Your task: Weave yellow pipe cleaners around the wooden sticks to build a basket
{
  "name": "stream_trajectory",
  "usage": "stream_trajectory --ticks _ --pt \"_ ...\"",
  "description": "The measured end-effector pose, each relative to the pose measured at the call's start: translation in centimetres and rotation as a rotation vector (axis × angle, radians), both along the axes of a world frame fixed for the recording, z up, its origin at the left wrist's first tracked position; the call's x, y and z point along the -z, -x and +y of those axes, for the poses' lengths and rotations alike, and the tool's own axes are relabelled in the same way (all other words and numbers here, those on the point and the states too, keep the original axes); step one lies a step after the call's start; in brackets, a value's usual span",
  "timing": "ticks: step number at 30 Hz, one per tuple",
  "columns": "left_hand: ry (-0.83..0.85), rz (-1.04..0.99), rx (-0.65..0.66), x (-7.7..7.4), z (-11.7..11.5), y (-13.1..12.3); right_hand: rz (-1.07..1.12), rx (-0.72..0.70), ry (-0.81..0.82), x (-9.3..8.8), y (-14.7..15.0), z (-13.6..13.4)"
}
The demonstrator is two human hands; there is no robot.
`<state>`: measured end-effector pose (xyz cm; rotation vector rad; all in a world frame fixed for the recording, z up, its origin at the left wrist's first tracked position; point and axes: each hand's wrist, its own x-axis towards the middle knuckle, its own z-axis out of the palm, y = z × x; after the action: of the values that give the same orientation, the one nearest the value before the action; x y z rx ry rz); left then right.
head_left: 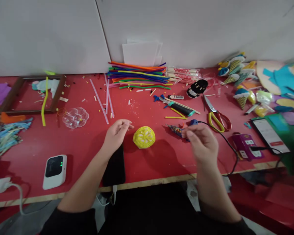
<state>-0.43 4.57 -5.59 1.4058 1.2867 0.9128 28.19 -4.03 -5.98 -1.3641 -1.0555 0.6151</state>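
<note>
A yellow dome-shaped piece (144, 137) with a pale pattern on top lies on the red table between my hands. My left hand (115, 136) is just left of it, thumb and fingers drawn together; anything between the tips is too small to make out. My right hand (203, 142) has curled fingers at the back end of a pointed tool with a mottled body (175, 130), which looks like a glue gun. Its tip points left and a dark cord runs from its blue end. Whether these fingers grip the tool or only overlap it is unclear.
Colourful pipe cleaners (139, 75) lie at the wall. Beyond the right hand are a utility knife (177, 107), scissors (217, 114) and a purple power block (246, 146). A black phone (115, 168) lies under my left forearm, near a white device (55, 172).
</note>
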Motion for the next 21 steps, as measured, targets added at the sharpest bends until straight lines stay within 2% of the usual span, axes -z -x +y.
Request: stream_trajectory --ticks 4,7,13,21 --pt "-0.089 -0.028 -0.151 0.9 0.3 1.0 0.011 0.034 -0.003 3.4 2.2 -1.2" --pt "-0.135 -0.040 -0.186 1.1 0.4 1.5 -0.014 -0.032 0.025 4.2 3.1 -1.2" --pt "-0.200 -0.086 -0.130 1.7 0.5 1.1 -0.109 -0.210 0.056 4.7 3.1 -1.4" --pt "-0.330 -0.023 -0.024 2.4 0.0 0.9 -0.209 -0.238 0.089 7.4 2.9 -1.6"
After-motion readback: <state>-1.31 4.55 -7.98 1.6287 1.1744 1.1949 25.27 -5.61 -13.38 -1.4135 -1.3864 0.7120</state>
